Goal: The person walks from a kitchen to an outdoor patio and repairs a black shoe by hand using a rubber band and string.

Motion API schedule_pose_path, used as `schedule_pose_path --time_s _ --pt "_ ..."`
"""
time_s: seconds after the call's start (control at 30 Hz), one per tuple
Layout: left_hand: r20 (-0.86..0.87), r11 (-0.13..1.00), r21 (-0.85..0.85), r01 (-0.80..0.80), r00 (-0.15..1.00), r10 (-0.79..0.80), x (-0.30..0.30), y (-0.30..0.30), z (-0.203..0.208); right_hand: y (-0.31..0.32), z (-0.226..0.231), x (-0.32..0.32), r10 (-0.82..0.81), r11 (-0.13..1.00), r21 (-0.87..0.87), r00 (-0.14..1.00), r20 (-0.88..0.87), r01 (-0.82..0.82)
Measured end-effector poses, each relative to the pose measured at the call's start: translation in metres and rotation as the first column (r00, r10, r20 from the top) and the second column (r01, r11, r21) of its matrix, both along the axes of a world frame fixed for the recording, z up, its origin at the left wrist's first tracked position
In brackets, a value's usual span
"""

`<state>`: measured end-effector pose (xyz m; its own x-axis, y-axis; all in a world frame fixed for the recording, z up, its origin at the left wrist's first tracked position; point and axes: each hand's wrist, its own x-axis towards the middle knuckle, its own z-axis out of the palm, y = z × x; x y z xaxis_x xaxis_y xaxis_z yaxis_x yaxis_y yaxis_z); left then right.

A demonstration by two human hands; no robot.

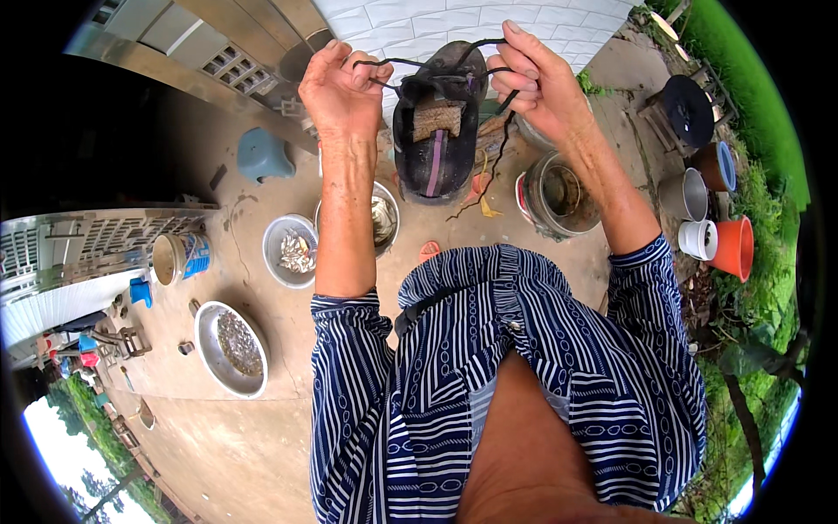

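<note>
Between my raised hands is a black lace-up shoe [465, 144], its heel end toward me. Inside its opening show a brown woven patch [436, 122] and a purple strip [435, 164]. From the front of the opening, black laces [397, 61] spread to both sides. My left hand [339, 87] is closed on the laces at the shoe's left. My right hand [539, 86] pinches them at the right, and a loose lace end [499, 157] dangles below it. What bears the shoe's weight I cannot tell.
Left of the shoe are metal basins [271, 249] with small silvery pieces, a large oval basin [202, 327], a bucket [168, 259] and a blue-grey stool [264, 155]. At right are a wide round container [534, 205], an orange pot [733, 253] and other pots. A white tiled wall [393, 17] rises ahead.
</note>
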<state>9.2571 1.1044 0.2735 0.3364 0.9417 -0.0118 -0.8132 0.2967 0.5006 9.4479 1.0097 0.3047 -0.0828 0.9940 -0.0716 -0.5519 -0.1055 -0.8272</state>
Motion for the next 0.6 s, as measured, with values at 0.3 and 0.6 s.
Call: schedule_pose_path --time_s 0.3,0.6 --pt "-0.106 0.993 0.092 0.079 0.992 -0.069 -0.02 0.003 -0.033 -0.002 -0.001 0.013 0.059 0.98 0.197 0.889 -0.453 0.036" --pt "-0.527 0.959 0.089 0.268 0.83 -0.183 -0.007 -0.053 0.003 0.004 0.002 0.009 0.023 0.958 0.259 0.868 -0.496 0.122"
